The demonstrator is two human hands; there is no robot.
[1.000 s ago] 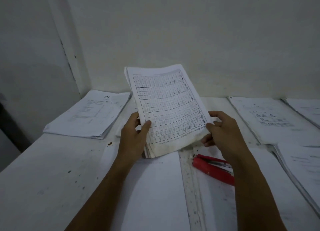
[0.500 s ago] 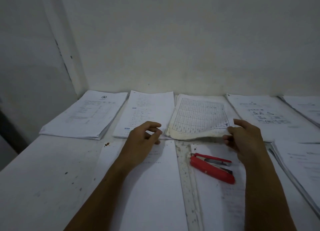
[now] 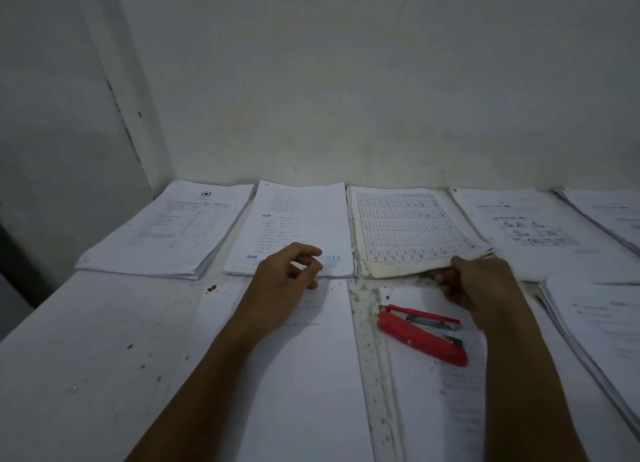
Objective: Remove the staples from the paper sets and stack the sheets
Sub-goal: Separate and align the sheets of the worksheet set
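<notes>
Dim white wall behind, pale stained desk [image 3: 86,340] below, rows of paper along the back edge. Gridded paper set [image 3: 412,229] lying flat in the back row, third stack from the left, near edge curled and worn. Right hand [image 3: 485,288] at that near right corner, fingers curled under the lifted edge, thumb side on top, pinching the sheets. Left hand [image 3: 287,281] hovering loose and half-curled, holding nothing, over the seam between the text sheet stack [image 3: 298,219] and the front sheet [image 3: 294,375].

Probably squaring the set into its place. Best done by easing the corner down, then pressing flat with the free left palm so edges line up with neighbours. Worn edge likely to tear if tugged. Red stapler [image 3: 422,333] lying open just beside the right wrist, within reach. Further stacks at far left [image 3: 166,229] and right [image 3: 533,233].
</notes>
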